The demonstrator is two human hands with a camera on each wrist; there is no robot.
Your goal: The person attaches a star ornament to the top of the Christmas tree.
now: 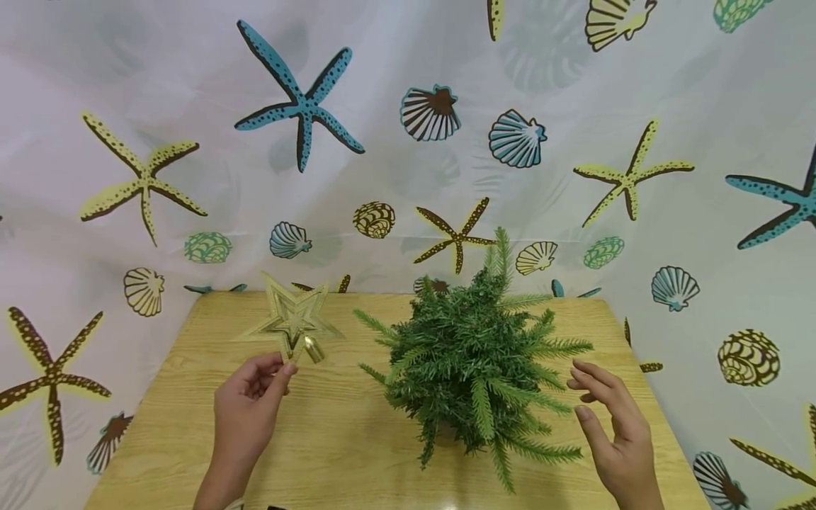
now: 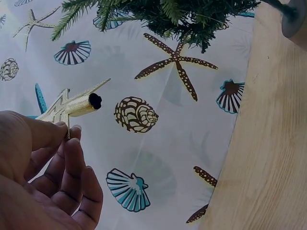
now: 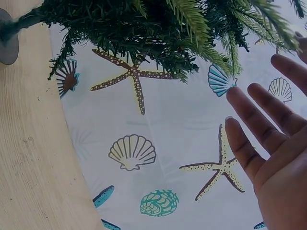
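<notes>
right hand (image 1: 617,433), fingers (image 1: 601,380) loosely apart, is empty beside the tree (image 1: 468,361), and, left of the tree, left hand (image 1: 250,398) pinches the star (image 1: 295,323) by one point, best leaving its tube (image 1: 313,349) unobstructed.

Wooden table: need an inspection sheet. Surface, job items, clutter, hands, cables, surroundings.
Surface: wood-grain table, light brown.
Job items: gold star with a short tube on it, held by one point; green artificial tree standing on a round base.
Clutter: small dark edge at the bottom of the head view, cannot tell what.
Left hand: pinches the star.
Right hand: fingers apart beside the tree, holding nothing.
Cables: nothing seen.
Surroundings: white cloth printed with starfish and shells.
</notes>
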